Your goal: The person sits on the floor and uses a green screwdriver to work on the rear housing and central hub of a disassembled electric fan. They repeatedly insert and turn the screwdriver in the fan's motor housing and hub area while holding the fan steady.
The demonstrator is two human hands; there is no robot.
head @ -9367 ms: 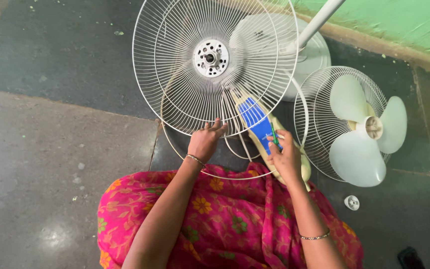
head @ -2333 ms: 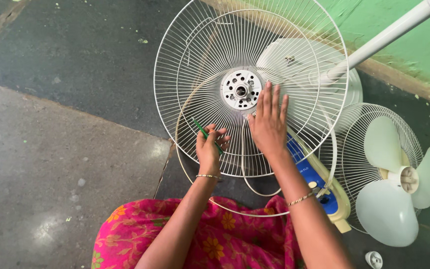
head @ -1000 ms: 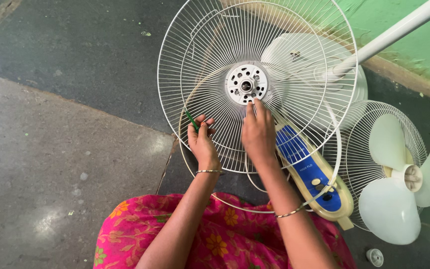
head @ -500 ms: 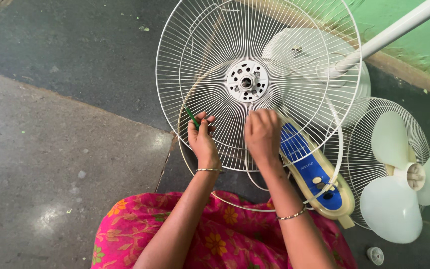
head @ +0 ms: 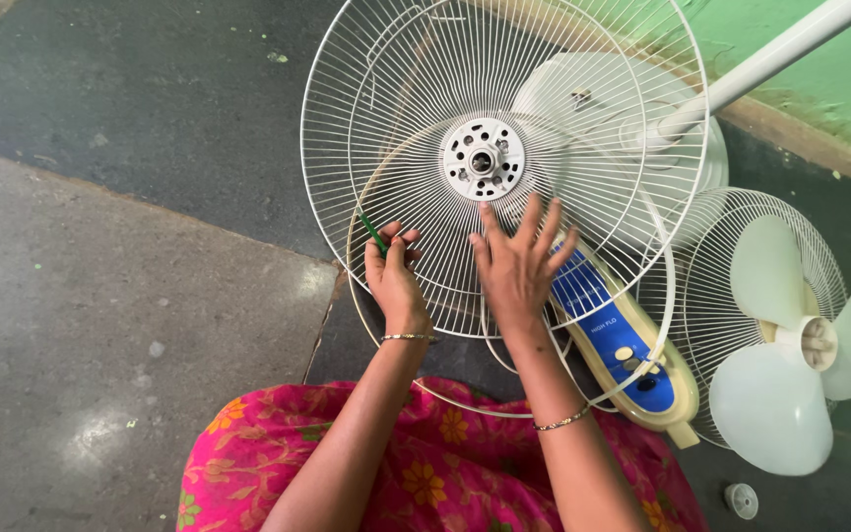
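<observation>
To the right lies a second wire fan guard (head: pixel 711 296) with a pale three-blade fan propeller (head: pixel 790 379) resting in it. A small round white cap (head: pixel 741 499) sits on the dark stone floor (head: pixel 130 325) just below. A green wall (head: pixel 819 69) runs behind, a white pole (head: pixel 770 61) slanting across it.

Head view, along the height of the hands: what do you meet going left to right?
Grey floor → left hand pinching a green tool → right hand spread on the wire fan guard → blue-and-cream fan body → fan blades in their cage.
</observation>
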